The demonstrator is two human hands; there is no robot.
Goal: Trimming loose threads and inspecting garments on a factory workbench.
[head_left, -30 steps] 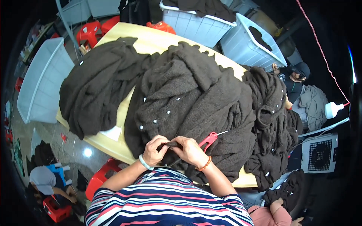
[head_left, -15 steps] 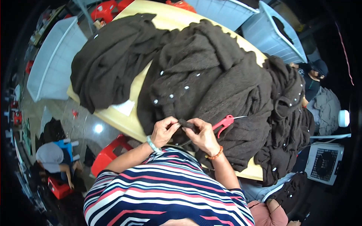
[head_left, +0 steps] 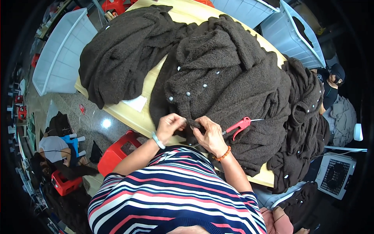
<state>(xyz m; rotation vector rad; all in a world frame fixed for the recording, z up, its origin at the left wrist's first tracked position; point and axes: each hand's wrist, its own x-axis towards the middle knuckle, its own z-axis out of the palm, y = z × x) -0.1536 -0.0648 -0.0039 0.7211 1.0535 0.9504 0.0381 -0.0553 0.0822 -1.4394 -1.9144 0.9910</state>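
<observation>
- Dark brown knit garment [head_left: 233, 89]: located at the center of the bench [head_left: 187, 9], heaped in thick folds, near edge in front of the person's striped shirt [head_left: 175, 183].
- Shiny buttons [head_left: 188, 93]: set apart from one another on the left part of the garment, beyond the hands.
- Right hand [head_left: 210, 134]: grip closed on a small fold of the garment, pinched between thumb and fingers. An orange beaded bracelet [head_left: 223, 154] is worn on the wrist.
- Left hand [head_left: 170, 126]: grip closed, thumb against fingers, just beside the pinched fold. Whether it retains a small item cannot be determined. A pale bangle [head_left: 157, 140] is worn on the wrist.
- Red air gun [head_left: 238, 125]: lies on the garment to the right of the right hand, thin metal nozzle directed right.
- White sheet [head_left: 136, 103]: flat on the bench, partly under the left knit heap [head_left: 120, 54].
- Right knit heap [head_left: 298, 126]: at the right end of the bench, beside the central garment.
- White bin [head_left: 60, 52]: on the floor, left of the bench.
- Red stool [head_left: 113, 158]: near the left forearm.
- Co-worker in a dark cap [head_left: 331, 84]: beyond the right knit heap.
</observation>
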